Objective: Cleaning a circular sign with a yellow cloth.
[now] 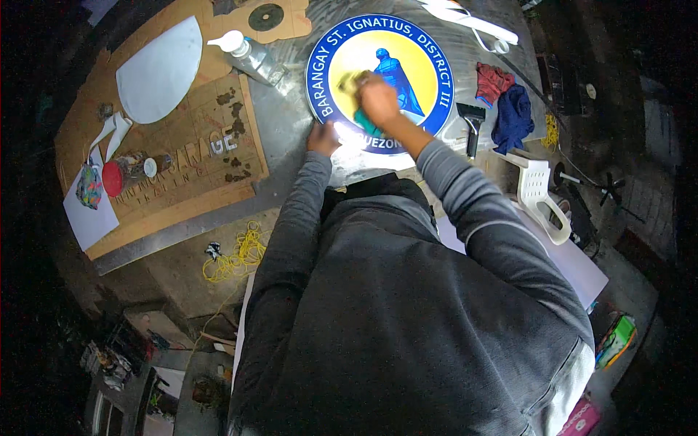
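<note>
A round sign (440, 73) lies flat on the metal-topped table, with a blue ring, white lettering and a blue cloaked figure on yellow. Over its middle, my right hand (379, 103) is closed and bent down toward the surface. At its fingertips is a small yellowish-dark thing (349, 84), too smeared by motion to name. My left hand (322, 138) touches the sign's lower left rim; glare and blur obscure its fingers, so its grip is unclear. A clear pump bottle (256, 59) with a white top stands just left of the sign.
Right of the sign lie a black squeegee (472, 127), a red glove (494, 82) and a dark blue cloth (513, 120). Leftward are a brown board (196, 156), a white rounded sheet (161, 73) and a red-ended jar (122, 174). A white plastic chair (536, 182) stands at the right.
</note>
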A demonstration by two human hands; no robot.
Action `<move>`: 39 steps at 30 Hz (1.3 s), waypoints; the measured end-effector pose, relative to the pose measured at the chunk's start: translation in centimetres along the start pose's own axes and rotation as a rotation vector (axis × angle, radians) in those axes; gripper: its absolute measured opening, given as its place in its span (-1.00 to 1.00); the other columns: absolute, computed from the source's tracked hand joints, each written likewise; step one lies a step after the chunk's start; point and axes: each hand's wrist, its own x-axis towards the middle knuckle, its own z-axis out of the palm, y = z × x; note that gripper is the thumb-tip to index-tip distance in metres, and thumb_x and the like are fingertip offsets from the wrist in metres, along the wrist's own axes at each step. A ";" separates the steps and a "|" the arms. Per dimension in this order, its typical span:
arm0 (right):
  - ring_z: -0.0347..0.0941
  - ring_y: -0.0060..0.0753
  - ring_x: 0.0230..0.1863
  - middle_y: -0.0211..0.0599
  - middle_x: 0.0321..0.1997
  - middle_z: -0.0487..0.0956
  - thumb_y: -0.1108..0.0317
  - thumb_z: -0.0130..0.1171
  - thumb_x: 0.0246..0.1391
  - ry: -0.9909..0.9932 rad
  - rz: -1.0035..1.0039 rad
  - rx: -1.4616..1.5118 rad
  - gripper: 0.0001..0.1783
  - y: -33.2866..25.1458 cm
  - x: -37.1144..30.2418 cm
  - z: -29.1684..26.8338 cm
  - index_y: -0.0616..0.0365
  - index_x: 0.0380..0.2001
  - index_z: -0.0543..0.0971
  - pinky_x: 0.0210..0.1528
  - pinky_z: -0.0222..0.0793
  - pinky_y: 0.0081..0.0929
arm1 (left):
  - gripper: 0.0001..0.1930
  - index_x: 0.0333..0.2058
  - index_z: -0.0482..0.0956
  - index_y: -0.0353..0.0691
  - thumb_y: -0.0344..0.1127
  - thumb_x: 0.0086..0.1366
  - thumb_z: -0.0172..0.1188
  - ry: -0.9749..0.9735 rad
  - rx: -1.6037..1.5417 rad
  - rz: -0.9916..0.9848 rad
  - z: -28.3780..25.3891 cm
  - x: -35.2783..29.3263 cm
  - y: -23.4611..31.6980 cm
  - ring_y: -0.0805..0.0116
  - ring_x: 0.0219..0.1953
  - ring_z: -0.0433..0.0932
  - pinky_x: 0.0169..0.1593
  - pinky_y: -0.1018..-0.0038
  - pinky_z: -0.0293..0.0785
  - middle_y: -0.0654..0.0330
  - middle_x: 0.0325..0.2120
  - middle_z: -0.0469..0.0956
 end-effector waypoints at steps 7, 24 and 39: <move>0.52 0.10 -0.20 0.07 -0.13 0.51 0.24 0.03 0.23 0.086 0.205 0.210 -0.74 5.6 -5.1 2.0 0.18 -0.13 0.48 -0.31 0.47 -0.03 | -0.51 0.24 0.30 -0.05 -0.27 0.36 0.17 -0.012 0.144 0.231 1.2 -0.5 -0.7 0.12 -0.06 0.55 -0.05 0.13 0.62 0.11 0.00 0.49; 0.47 0.16 -0.17 0.08 -0.27 0.52 0.28 0.15 0.08 -0.332 -0.146 0.422 -0.75 2.8 -4.8 2.1 0.23 -0.24 0.53 -0.13 0.34 0.01 | -0.56 0.12 0.46 -0.14 -0.12 0.33 0.19 0.111 0.542 0.554 -3.5 -0.4 -2.2 0.48 -0.57 0.45 -0.48 0.48 0.39 0.26 -0.49 0.56; 0.51 0.18 -0.34 0.12 -0.38 0.52 0.24 0.09 0.12 -0.166 -0.065 0.336 -0.78 2.0 5.1 -1.5 0.18 -0.36 0.56 -0.21 0.43 0.08 | -0.53 0.05 0.45 -0.25 -0.05 0.31 0.20 0.073 0.401 0.405 -0.1 -2.1 0.0 0.46 -0.55 0.47 -0.46 0.49 0.42 0.25 -0.46 0.58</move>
